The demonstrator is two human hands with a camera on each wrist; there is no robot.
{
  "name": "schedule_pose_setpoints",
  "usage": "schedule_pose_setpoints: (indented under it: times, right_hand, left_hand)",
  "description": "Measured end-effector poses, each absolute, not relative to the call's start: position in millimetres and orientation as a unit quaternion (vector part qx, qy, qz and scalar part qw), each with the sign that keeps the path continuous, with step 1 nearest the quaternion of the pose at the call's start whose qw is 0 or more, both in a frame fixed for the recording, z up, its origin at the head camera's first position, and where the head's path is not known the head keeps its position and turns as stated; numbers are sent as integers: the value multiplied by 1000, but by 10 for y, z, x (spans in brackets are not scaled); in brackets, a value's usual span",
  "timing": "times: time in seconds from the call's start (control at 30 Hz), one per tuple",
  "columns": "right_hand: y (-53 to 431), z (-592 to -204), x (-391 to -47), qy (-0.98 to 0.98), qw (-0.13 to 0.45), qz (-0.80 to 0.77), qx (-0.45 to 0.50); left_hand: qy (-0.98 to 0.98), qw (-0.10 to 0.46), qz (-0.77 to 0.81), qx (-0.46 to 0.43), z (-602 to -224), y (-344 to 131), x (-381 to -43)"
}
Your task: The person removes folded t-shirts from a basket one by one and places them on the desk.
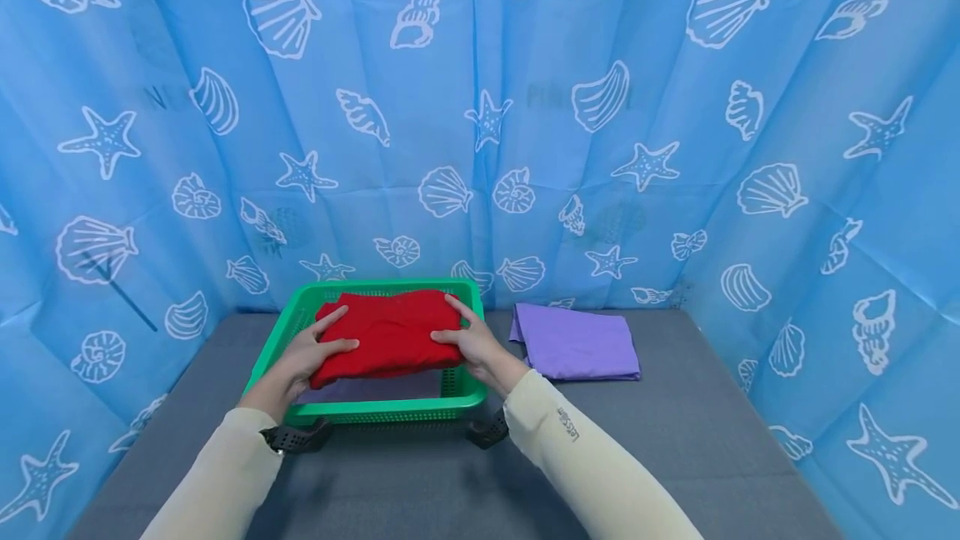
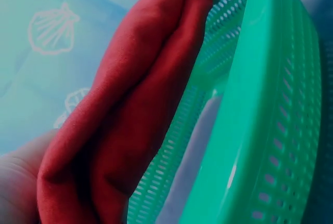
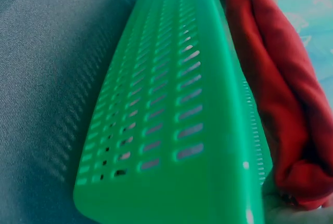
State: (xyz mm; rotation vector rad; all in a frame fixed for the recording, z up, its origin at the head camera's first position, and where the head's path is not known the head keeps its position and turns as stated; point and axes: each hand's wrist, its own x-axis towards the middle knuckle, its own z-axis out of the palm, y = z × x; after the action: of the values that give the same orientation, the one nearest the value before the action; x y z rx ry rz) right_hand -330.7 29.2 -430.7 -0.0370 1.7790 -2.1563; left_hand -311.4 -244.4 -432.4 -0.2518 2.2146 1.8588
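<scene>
A folded red cloth (image 1: 393,327) is held level over the green plastic basket (image 1: 375,417), within the outline of its rim in the head view. My left hand (image 1: 300,359) grips the cloth's left end, thumb on top. At the opposite end my right hand (image 1: 480,347) grips it the same way. Soft folded layers of the red cloth (image 2: 140,83) show along its near edge in the left wrist view, above the basket's rim. Under it, a pale lavender cloth (image 1: 382,387) lies in the basket, partly hidden by the red one.
To the right of the basket, a folded purple cloth (image 1: 581,344) lies on the grey table (image 1: 390,486). Blue curtains (image 1: 480,215) with white shells and starfish hang behind and along both sides. The basket's perforated front wall (image 3: 151,104) stands close to both wrists.
</scene>
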Motion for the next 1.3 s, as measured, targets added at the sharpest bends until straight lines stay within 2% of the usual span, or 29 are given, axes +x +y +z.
schedule_pose_setpoints:
  times: [0.73,1.3]
  right_hand:
    - [603,-4285,-3144,587,203,-781,-62]
    - [944,-4318,-3029,607,202,-764,-90]
  left_hand:
    - [759,114,638,-65,-4324,-2281,-2930]
    - [806,85,585,-36,-4340,-2036,-2804]
